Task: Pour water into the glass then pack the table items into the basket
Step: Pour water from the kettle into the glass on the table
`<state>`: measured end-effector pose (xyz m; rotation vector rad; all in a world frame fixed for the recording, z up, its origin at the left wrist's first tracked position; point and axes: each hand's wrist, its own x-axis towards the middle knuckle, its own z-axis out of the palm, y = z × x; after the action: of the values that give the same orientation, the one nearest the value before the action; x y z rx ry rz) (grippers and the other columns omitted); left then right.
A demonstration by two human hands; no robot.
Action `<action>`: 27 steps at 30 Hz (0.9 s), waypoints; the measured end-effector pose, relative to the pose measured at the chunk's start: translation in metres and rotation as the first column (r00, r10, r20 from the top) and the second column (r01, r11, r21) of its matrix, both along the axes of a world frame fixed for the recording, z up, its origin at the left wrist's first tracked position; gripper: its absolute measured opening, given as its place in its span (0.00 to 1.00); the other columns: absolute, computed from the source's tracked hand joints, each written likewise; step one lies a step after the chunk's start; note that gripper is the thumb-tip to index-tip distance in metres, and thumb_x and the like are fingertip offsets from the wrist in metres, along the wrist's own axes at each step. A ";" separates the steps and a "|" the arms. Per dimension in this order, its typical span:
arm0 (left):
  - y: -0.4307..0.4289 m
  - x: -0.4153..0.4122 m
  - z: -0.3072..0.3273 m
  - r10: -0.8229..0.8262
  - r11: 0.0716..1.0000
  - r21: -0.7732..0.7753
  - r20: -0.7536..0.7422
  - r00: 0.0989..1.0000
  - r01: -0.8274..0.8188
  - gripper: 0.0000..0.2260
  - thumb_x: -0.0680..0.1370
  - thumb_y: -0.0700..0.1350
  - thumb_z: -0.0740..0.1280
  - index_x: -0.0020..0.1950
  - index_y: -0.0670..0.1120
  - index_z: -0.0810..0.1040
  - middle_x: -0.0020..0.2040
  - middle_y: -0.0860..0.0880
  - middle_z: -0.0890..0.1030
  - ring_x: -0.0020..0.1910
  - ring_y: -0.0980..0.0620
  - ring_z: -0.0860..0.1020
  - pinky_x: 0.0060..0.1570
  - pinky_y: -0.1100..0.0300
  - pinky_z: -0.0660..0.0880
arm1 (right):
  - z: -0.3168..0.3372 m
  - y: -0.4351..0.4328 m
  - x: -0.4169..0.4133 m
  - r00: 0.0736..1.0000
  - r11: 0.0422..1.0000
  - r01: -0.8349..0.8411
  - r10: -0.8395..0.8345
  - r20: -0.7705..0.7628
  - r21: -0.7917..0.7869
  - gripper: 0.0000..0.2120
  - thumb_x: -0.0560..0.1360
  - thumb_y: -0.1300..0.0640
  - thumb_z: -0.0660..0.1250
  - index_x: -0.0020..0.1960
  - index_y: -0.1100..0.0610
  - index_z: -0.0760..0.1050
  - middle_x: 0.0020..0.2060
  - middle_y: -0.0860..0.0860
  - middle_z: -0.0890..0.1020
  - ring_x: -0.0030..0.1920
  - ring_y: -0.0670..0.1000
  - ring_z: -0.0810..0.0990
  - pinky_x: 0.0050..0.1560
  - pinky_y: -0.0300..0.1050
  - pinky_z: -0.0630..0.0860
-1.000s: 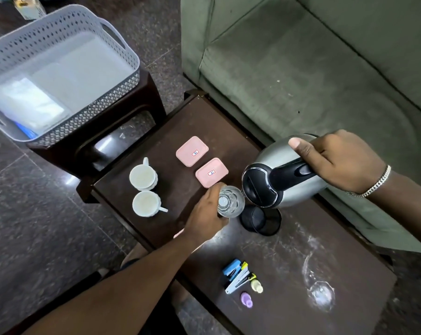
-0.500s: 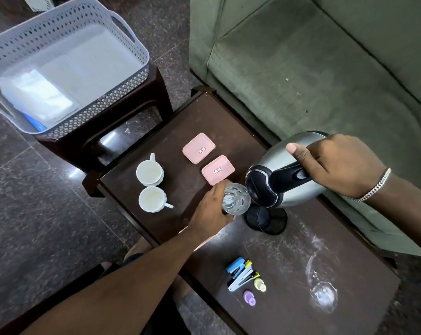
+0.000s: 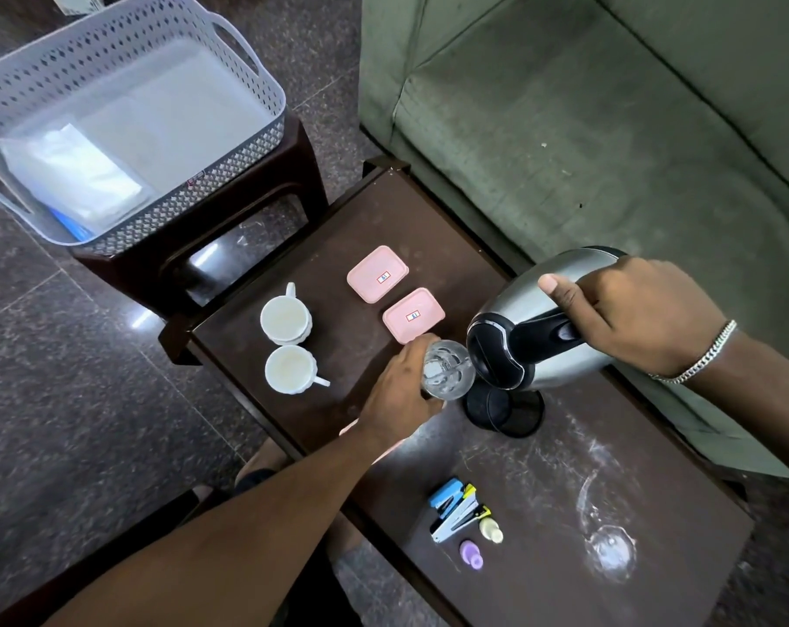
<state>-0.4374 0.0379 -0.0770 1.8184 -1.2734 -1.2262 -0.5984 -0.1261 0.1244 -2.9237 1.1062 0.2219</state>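
My left hand grips a clear glass standing on the dark wooden table. My right hand holds the black handle of a steel kettle, tilted with its spout right over the glass rim. Water shows inside the glass. A grey perforated basket sits on a stool at the upper left, with a white packet inside.
On the table lie two pink lidded boxes, two white cups, the black kettle base, a blue stapler with small items, and an overturned clear glass. A green sofa borders the far side.
The kettle has tipped a little further toward the glass and sits closer to its rim. My head view has shifted slightly; both hands keep their grips.
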 end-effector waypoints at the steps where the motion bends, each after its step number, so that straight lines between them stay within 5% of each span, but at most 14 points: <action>1: 0.000 0.000 0.000 0.001 1.000 0.002 -0.001 1.000 -0.001 0.36 0.68 0.38 0.79 0.73 0.49 0.68 0.67 0.49 0.76 0.65 0.46 0.76 0.64 0.46 0.76 | 0.000 0.000 0.000 1.000 1.000 -0.003 0.003 -0.002 -0.003 0.31 0.82 0.40 0.51 0.21 0.45 0.57 0.18 0.47 0.64 0.24 0.55 0.62 0.28 0.42 0.59; 8: 0.001 0.001 0.000 0.007 1.000 0.003 -0.006 1.000 -0.007 0.37 0.67 0.38 0.79 0.73 0.50 0.67 0.67 0.49 0.76 0.65 0.47 0.76 0.64 0.48 0.76 | -0.005 -0.001 -0.002 0.999 0.999 -0.011 0.010 -0.036 -0.037 0.36 0.84 0.38 0.47 0.23 0.56 0.68 0.19 0.50 0.64 0.25 0.57 0.63 0.30 0.44 0.58; 17: 0.000 0.001 0.001 0.000 1.000 0.008 -0.015 1.000 0.000 0.37 0.68 0.37 0.79 0.74 0.49 0.68 0.68 0.49 0.76 0.66 0.47 0.76 0.66 0.47 0.75 | -0.002 0.003 0.003 0.999 0.999 -0.017 0.015 -0.048 -0.047 0.33 0.83 0.38 0.47 0.21 0.48 0.61 0.19 0.48 0.62 0.25 0.56 0.63 0.29 0.42 0.58; 22: 0.001 0.001 0.001 0.003 1.000 -0.006 -0.012 1.000 -0.004 0.37 0.68 0.37 0.79 0.74 0.47 0.68 0.69 0.48 0.76 0.67 0.46 0.76 0.67 0.48 0.74 | -0.004 0.001 0.000 0.996 0.999 -0.035 0.034 -0.082 -0.016 0.38 0.83 0.36 0.44 0.26 0.53 0.77 0.21 0.52 0.70 0.29 0.61 0.78 0.31 0.44 0.63; 27: 0.002 0.002 0.000 -0.008 1.000 -0.011 -0.005 1.000 0.008 0.38 0.68 0.37 0.79 0.75 0.47 0.67 0.70 0.48 0.75 0.68 0.46 0.75 0.68 0.48 0.73 | -0.004 0.002 -0.001 0.998 0.999 -0.033 0.034 -0.055 0.012 0.37 0.81 0.36 0.44 0.27 0.54 0.79 0.22 0.54 0.74 0.30 0.61 0.79 0.31 0.44 0.65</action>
<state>-0.4355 0.0399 -0.0774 1.8028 -1.2835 -1.2248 -0.5992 -0.1244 0.1202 -2.9448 1.0597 0.3096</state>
